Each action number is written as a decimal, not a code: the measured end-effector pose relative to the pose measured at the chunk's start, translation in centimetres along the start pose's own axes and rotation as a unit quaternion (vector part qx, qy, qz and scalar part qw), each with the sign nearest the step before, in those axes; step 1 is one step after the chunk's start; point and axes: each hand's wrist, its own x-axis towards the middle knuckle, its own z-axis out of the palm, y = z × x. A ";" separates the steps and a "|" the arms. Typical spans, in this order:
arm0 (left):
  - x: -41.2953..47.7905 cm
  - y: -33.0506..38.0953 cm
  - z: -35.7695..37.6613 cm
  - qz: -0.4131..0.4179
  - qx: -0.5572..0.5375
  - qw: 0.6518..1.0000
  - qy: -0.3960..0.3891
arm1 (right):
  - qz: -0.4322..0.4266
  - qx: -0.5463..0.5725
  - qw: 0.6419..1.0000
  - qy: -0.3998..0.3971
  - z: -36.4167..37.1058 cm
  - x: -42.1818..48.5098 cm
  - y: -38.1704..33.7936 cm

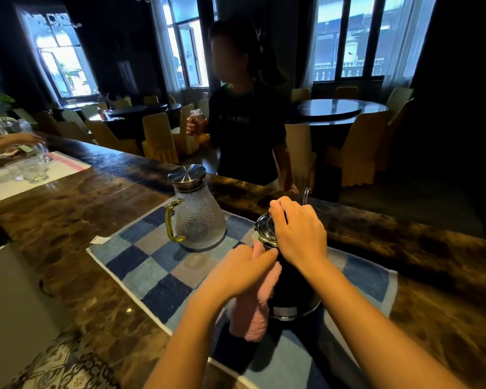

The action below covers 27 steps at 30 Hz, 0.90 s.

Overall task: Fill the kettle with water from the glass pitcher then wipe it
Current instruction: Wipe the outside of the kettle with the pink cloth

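A dark kettle [289, 287] with a shiny metal lid stands on a blue checked mat [152, 265] in the middle of the counter. My right hand [295, 231] rests on top of the kettle, gripping its lid and handle area. My left hand [242, 269] presses a pink cloth [254, 310] against the kettle's left side; the cloth hangs down to the mat. The glass pitcher [198, 217], textured with a yellow handle and a steel lid, stands upright on the mat to the left, apart from both hands.
A person in a dark shirt [244, 130] stands across the counter holding a small jar. At far left another person's hand [14, 141] touches glassware [30, 167] on a white cloth. A small paper scrap [100, 240] lies by the mat. Tables and covered chairs fill the room behind.
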 end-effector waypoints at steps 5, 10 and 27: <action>-3.2 -1.3 4.8 -0.060 -0.426 0.889 0.154 | 0.007 0.011 1.000 -0.005 -0.1 -0.1 -0.1; -5.4 -3.2 12.1 -0.159 -0.380 0.841 0.352 | 0.012 0.016 1.000 -0.008 -0.3 -0.1 -0.2; -1.5 -2.8 3.9 -0.092 -0.418 0.900 0.078 | 0.005 0.001 1.000 -0.003 -0.1 0.0 -0.3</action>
